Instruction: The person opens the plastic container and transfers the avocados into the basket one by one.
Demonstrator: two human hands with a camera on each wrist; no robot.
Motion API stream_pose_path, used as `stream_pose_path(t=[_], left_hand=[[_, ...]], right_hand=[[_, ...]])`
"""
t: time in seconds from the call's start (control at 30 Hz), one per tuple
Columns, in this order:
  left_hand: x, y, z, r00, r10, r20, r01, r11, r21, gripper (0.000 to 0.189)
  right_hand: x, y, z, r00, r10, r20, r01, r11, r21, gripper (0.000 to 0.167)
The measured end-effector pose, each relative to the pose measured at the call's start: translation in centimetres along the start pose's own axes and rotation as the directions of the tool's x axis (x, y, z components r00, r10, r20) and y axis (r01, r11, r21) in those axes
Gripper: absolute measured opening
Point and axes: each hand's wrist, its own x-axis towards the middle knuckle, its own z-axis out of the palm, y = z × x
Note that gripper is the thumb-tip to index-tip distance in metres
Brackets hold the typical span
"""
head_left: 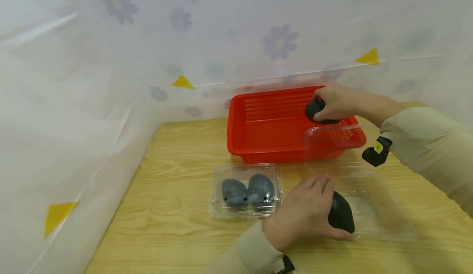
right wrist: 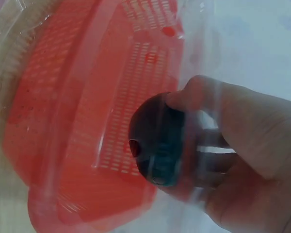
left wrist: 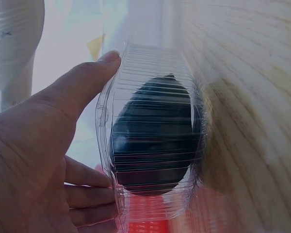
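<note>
My right hand (head_left: 336,103) grips a dark, egg-shaped avocado (head_left: 314,109) over the right end of a red basket (head_left: 236,126). In the right wrist view that avocado (right wrist: 157,141) shows through clear plastic, between thumb and fingers. On the table, my left hand (head_left: 304,208) holds the left side of an open clear plastic clamshell (head_left: 384,212). Another dark avocado (head_left: 340,213) lies inside it, beside my fingers. Through the ribbed wall in the left wrist view, this avocado (left wrist: 153,136) stands out, with my thumb on the rim. The clamshell's raised lid partly overlaps the basket.
A closed clear clamshell (head_left: 218,188) holding two dark avocados (head_left: 248,190) stands left of my left hand, in front of the basket. Flower-patterned sheeting (head_left: 221,40) hangs behind the wooden table (head_left: 166,208) and on its left, with yellow triangles (head_left: 182,82) stuck on.
</note>
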Motion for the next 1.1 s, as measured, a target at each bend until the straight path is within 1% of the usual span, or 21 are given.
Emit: stream_pose_path(t=[0.1, 0.23, 0.37, 0.53, 0.6, 0.7, 0.83, 0.93, 0.97, 1.03, 1.1], left_hand=[[0.0, 0.4, -0.2, 1.0, 0.007, -0.006, -0.007, 1.0, 0.012, 0.108], [-0.1, 0.6, -0.3, 1.0, 0.017, -0.022, -0.017, 1.0, 0.019, 0.107], [-0.1, 0.7, -0.4, 1.0, 0.014, -0.015, -0.014, 1.0, 0.023, 0.107], [-0.1, 0.8, -0.4, 0.999, 0.034, -0.039, -0.032, 0.999, 0.043, 0.105], [0.0, 1.0, -0.4, 0.997, 0.052, -0.064, -0.049, 0.997, 0.052, 0.105], [0.1, 1.3, -0.3, 0.995, 0.065, -0.078, -0.06, 0.996, 0.06, 0.106], [0.2, 1.7, -0.2, 0.995, 0.068, -0.071, -0.063, 0.996, 0.065, 0.106], [0.4, 1.8, -0.2, 0.995, 0.076, -0.069, -0.071, 0.995, 0.07, 0.106], [0.4, 1.8, -0.2, 0.994, 0.08, -0.071, -0.075, 0.995, 0.071, 0.106], [0.5, 1.8, -0.2, 0.994, 0.086, -0.072, -0.08, 0.994, 0.071, 0.105], [0.5, 1.7, -0.2, 0.994, 0.087, -0.073, -0.082, 0.994, 0.069, 0.105]], right_hand=[[0.2, 0.5, 0.7, 0.997, 0.035, 0.068, -0.036, 0.999, 0.002, 0.048], [0.3, 1.0, 1.5, 0.991, 0.057, 0.121, -0.058, 0.998, -0.002, 0.052], [0.4, 1.5, 2.0, 0.987, 0.047, 0.154, -0.046, 0.999, -0.004, 0.049], [0.4, 2.4, 2.8, 0.975, -0.013, 0.22, 0.006, 0.999, 0.033, 0.042], [0.2, 2.8, 3.1, 0.965, -0.032, 0.26, 0.019, 0.998, 0.052, 0.041], [-0.2, 3.2, 3.4, 0.945, -0.04, 0.326, 0.017, 0.997, 0.074, 0.042], [-0.8, 3.5, 3.5, 0.9, -0.017, 0.435, -0.027, 0.995, 0.094, 0.048], [-1.3, 3.6, 3.4, 0.872, 0.006, 0.489, -0.054, 0.995, 0.085, 0.054], [-1.4, 3.6, 3.4, 0.87, -0.001, 0.493, -0.043, 0.996, 0.078, 0.054], [-1.6, 3.7, 3.2, 0.871, -0.017, 0.49, -0.021, 0.997, 0.072, 0.054], [-1.7, 3.9, 3.1, 0.879, -0.045, 0.474, 0.017, 0.998, 0.063, 0.048]])
